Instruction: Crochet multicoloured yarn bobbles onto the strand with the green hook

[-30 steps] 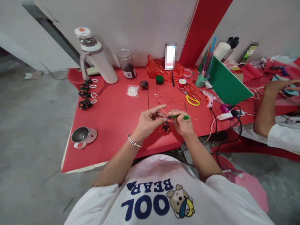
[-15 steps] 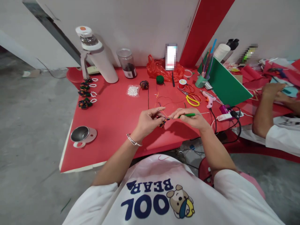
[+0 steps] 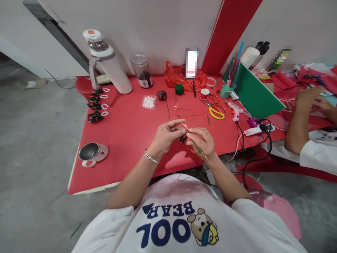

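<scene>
Between thumb and fingers, my left hand (image 3: pixel 167 137) pinches a small dark multicoloured crochet piece (image 3: pixel 182 139), and an orange strand rises by its forefinger. My right hand (image 3: pixel 203 141) is closed around a green-handled crochet hook (image 3: pixel 200 150), its metal end slanting down past the palm. The right fingertips meet the left ones at the top of the piece, where the strands are partly hidden. Dark yarn runs back to a multicoloured yarn ball (image 3: pixel 161 95). Beside that ball lie a green yarn ball (image 3: pixel 179 89) and a bag of white beads (image 3: pixel 149 102).
Yellow-handled scissors (image 3: pixel 217 113), a red thread spool (image 3: pixel 205 93) and a pink glue gun (image 3: pixel 236 111) lie rightward. A mug (image 3: pixel 101 151) and several yarn pieces with bead loops (image 3: pixel 95 116) are left. A tall bottle (image 3: pixel 116 70) stands behind. Another person's arm (image 3: pixel 298 119) is right.
My right hand has moved left and closer to the left one. The hook has swung from lying level across the fingers to slanting down towards me. My left hand has barely moved.
</scene>
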A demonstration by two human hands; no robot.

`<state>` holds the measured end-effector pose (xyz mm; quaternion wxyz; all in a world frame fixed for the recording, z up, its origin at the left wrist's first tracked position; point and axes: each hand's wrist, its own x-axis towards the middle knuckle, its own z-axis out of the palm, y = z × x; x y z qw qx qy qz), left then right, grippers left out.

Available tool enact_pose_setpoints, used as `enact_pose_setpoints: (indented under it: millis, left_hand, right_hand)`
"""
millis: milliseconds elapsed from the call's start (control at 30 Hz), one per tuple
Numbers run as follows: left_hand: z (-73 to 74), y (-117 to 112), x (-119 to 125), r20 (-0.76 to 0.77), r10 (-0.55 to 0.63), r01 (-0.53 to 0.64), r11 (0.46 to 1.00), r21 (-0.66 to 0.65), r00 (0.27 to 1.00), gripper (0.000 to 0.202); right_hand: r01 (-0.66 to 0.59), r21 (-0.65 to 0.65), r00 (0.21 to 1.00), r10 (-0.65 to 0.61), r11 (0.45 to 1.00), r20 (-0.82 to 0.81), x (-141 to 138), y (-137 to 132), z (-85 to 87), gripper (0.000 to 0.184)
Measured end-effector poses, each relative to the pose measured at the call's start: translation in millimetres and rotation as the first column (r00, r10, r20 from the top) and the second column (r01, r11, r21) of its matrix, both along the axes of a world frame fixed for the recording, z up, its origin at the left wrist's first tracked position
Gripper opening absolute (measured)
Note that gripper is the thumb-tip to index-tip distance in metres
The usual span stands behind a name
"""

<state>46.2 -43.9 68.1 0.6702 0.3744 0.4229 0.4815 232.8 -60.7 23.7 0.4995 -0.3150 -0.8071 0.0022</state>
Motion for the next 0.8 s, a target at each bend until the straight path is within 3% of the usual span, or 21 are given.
enact_pose_setpoints:
  millis: [67,167,267,433,533,567,600,667,733,800]
  left_hand:
    - [0.9,-0.5,-1.0,0.058,-0.068,0.071,0.996,-0.050,0.996,0.052]
    - [3.4,1.0,-7.7,0.040,-0.114,0.116,0.992,-0.058,0.993,0.049]
    - [6.2,3.8,-16.5,-0.078,-0.098,0.098,0.995,0.003,0.992,0.045]
    - [9.8,4.4,-21.0,-0.204,-0.137,0.153,0.986,0.065,0.969,0.041]
    - [9.7,3.2,-16.5,-0.172,-0.200,0.216,0.973,0.085,0.965,0.038]
    - [8.8,2.8,-14.1,-0.151,-0.205,0.221,0.971,0.093,0.967,0.038]
    - [7.5,2.3,-11.3,-0.132,-0.198,0.212,0.972,0.102,0.971,0.038]
    - [4.3,1.1,-5.2,-0.094,-0.142,0.153,0.980,0.124,0.985,0.039]
    - [1.5,-0.3,-0.1,-0.068,-0.065,0.074,0.987,0.142,0.996,0.040]
    - [0.6,-1.8,1.6,-0.073,-0.014,0.025,0.988,0.151,0.997,0.038]
  right_hand:
    - [-0.003,0.003,0.992,0.003,1.000,-0.128,-3.0,-1.6,-5.7,0.026]
    - [-0.193,-0.165,0.962,0.153,0.967,-0.227,2.4,2.4,3.1,0.027]
    - [-0.358,-0.388,0.932,0.302,0.849,-0.200,15.9,9.2,27.2,0.022]
    - [-0.416,-0.610,0.907,0.350,0.674,-0.232,36.2,17.6,60.8,0.019]
    - [-0.523,-0.711,0.852,0.271,0.470,-0.447,35.5,19.6,55.2,0.029]
    - [-0.569,-0.710,0.819,0.208,0.415,-0.535,31.5,19.1,48.4,0.035]
    - [-0.607,-0.688,0.778,0.121,0.397,-0.617,25.5,17.8,39.8,0.041]
    - [-0.631,-0.645,0.703,-0.034,0.432,-0.710,9.2,13.2,20.4,0.048]
    - [-0.524,-0.628,0.687,-0.151,0.575,-0.711,-7.8,7.6,3.2,0.047]
    - [-0.402,-0.635,0.720,-0.201,0.659,-0.664,-19.6,4.7,-7.2,0.044]
